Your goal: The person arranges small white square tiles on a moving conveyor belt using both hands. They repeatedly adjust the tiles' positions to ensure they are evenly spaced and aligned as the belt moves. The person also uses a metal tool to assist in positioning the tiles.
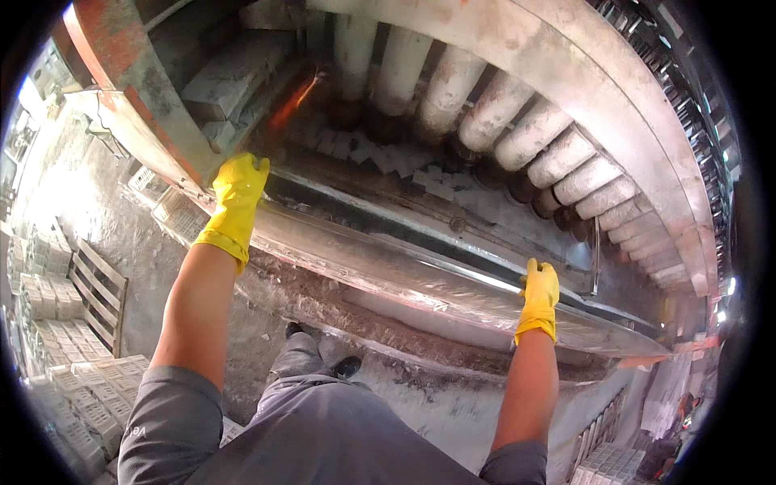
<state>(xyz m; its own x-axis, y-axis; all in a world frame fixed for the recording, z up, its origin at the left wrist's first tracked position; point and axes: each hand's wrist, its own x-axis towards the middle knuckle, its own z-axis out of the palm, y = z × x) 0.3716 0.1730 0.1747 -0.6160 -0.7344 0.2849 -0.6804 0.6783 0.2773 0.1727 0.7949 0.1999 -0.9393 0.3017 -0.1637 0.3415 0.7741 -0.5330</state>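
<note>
A long, shiny, wet-looking panel (388, 263) runs across in front of me along the near side of a large machine. My left hand (238, 198), in a yellow rubber glove, is closed over its upper edge at the left end, beside an orange-and-grey upright (153, 105). Farther right, my right hand (540, 295), gloved the same way, has its fingers curled over the same edge. Behind the panel lies a dark trough where several pale flat pieces (388, 158) are scattered. The fingertips of both hands are partly hidden.
Whitish cylinders (453, 89) stand in a row under a curved beam (533, 40). An orange glow (295, 101) shows at the far left inside. A thin rod (596, 250) rises near my right hand. A wooden pallet (101, 291) and stacked pale blocks (89, 396) are at left.
</note>
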